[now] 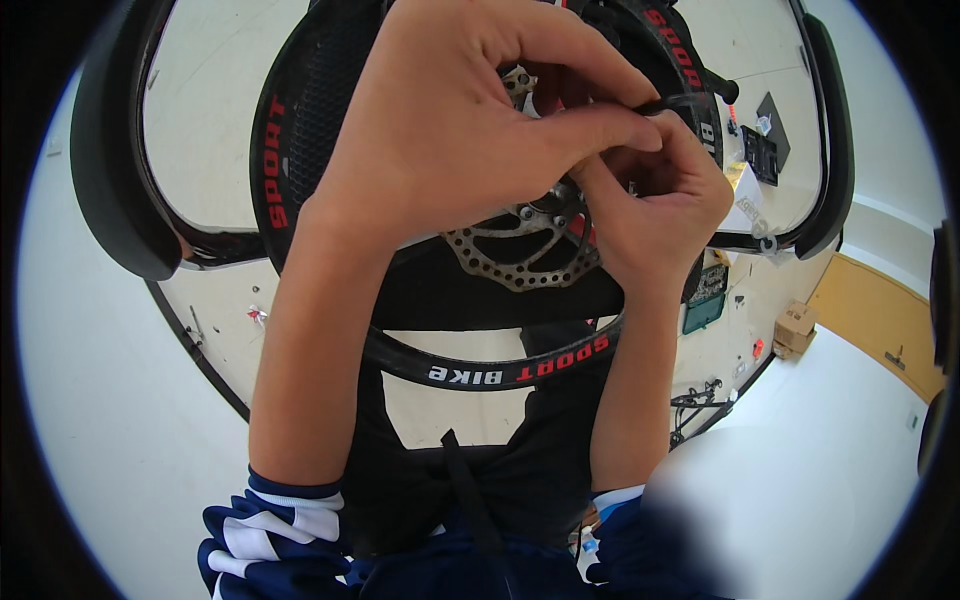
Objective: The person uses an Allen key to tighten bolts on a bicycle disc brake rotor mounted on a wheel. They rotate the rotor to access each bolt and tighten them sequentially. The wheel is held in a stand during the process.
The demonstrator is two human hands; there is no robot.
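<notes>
Two bare hands are working close together over a black bicycle wheel point(480, 375). The left hand point(440, 140) is bringing its thumb and forefinger nearly together on a small dark piece point(655, 106) beside the rim; what that piece is, I cannot tell. The right hand point(665, 205) is curling its fingers inward just below, its forefinger meeting the left thumb; whether it is gripping anything, I cannot tell.

Bold block lettering is marking the wheel: red letters are running down its side left of the left hand, more red is showing above the right hand, and red and white letters are sitting side by side on the rim below both hands. A perforated metal brake disc point(520, 281) is showing beneath the hands. Right of the right hand, a pale package point(742, 200) is bearing grey print, too small to make out.
</notes>
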